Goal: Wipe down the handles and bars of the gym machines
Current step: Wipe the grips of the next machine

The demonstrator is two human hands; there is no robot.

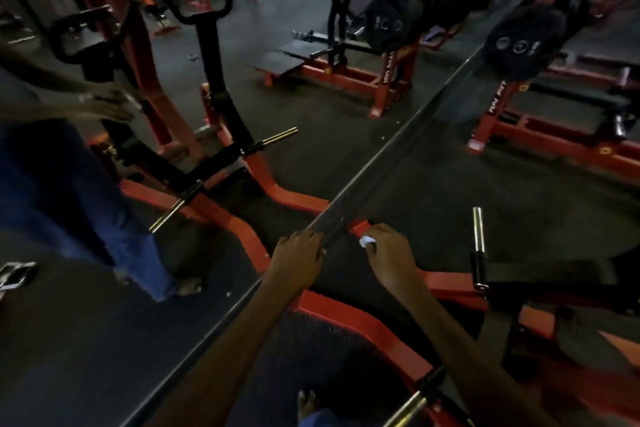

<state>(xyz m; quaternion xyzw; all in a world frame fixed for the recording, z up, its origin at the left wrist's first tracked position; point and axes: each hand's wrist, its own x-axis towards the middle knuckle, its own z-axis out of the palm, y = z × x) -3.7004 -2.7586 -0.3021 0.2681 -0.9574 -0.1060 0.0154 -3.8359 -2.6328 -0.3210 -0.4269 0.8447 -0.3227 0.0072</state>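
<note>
My right hand (393, 255) pinches a small white cloth (366, 241) against the end of a red machine frame bar (358, 226), where it meets a long dark diagonal strip (398, 152) on the floor. My left hand (298, 257) rests flat beside it, fingers laid on the strip's edge. The red frame (349, 319) runs back under my forearms. Black looped handles (205, 1) of the machine stand at upper left, away from both hands.
A chrome peg (478, 229) stands upright right of my right hand. Brass pegs (278, 137) stick out of the black arm at left. A person in blue jeans (62, 191) stands at far left. Racks of black weight plates (393, 24) line the back.
</note>
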